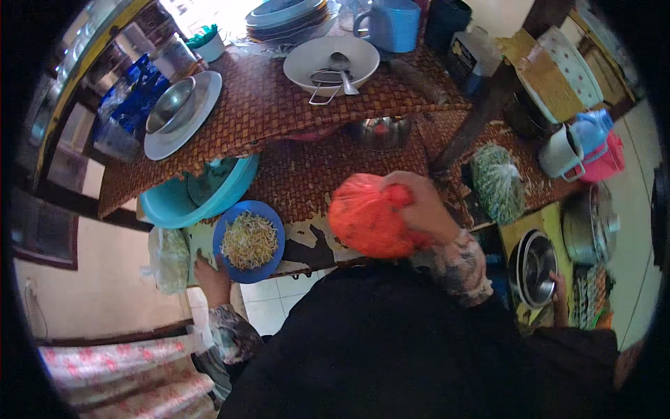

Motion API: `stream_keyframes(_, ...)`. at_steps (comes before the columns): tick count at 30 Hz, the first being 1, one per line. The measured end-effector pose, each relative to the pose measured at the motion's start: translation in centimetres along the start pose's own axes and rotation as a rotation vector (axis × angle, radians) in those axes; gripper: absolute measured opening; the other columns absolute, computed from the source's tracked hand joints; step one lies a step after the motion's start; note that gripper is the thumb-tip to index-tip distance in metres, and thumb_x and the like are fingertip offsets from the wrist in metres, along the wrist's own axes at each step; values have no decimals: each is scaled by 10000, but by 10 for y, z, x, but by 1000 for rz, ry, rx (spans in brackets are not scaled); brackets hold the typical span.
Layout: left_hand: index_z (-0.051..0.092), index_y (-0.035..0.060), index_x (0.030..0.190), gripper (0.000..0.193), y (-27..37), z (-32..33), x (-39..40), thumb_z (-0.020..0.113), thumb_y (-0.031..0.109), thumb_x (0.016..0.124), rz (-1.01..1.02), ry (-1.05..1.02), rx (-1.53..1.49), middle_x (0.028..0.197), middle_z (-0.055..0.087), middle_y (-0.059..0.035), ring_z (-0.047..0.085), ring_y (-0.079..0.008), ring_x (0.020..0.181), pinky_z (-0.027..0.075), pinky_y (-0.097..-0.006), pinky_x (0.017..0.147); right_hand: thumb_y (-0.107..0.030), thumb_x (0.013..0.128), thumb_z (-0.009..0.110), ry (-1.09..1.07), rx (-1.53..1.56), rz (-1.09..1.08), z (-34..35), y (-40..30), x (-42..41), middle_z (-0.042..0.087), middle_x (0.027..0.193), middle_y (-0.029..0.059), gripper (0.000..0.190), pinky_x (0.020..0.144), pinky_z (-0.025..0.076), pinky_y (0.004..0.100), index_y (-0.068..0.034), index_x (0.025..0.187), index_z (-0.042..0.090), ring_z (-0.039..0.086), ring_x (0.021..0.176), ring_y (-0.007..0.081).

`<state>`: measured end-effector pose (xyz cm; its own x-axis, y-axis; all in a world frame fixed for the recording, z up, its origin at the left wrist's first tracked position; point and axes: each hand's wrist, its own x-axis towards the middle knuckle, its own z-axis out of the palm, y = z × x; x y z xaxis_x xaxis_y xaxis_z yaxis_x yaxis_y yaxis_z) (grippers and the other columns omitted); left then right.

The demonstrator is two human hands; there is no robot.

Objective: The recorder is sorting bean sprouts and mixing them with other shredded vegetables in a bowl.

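Note:
My right hand grips the gathered neck of a red plastic bag above the front of the lower shelf. What fills the bag cannot be made out. My left hand is at the shelf's front edge, fingers apart, right beside the rim of a blue plate; whether it touches the rim is unclear. Bean sprouts are heaped on that plate. Left of the hand is a clear plastic bag with pale contents.
A turquoise basin stands behind the plate, under the upper shelf. That shelf bears a white bowl with utensils. To the right lies a bag of chopped greens. Another person's hand holds metal bowls.

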<state>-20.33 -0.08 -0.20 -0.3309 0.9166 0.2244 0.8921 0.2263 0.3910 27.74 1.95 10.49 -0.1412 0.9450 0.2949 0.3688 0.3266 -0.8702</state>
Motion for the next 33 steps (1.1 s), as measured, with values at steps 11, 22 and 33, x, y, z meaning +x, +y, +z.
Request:
stream_keyframes(11,432,52,1346,806,195,-58,-29,754,218,626,1070,-416,-382,1235,541,-128,470,-322,1188,299,-490,1039,19,611,618,-35,-196,-132,113,-91,-36,643,945,129,380,817,467,440,-88,976,601,604,952,356)
stream_keyframes(22,628,20,936,322,159,-35,-33,667,56,618,1259,-765,-794,887,594,-140,573,-339,867,455,-414,779,32,666,587,-90,-8,71,118,-142,-100,624,985,169,419,857,465,436,-69,1071,547,600,994,367)
stream_keyframes(33,629,11,899,307,145,-42,-33,652,-15,594,1248,-678,-871,802,586,-125,576,-326,783,461,-394,713,-394,732,738,1066,-717,915,-1,15,-192,560,1176,249,706,985,405,431,74,1198,487,553,1104,364)
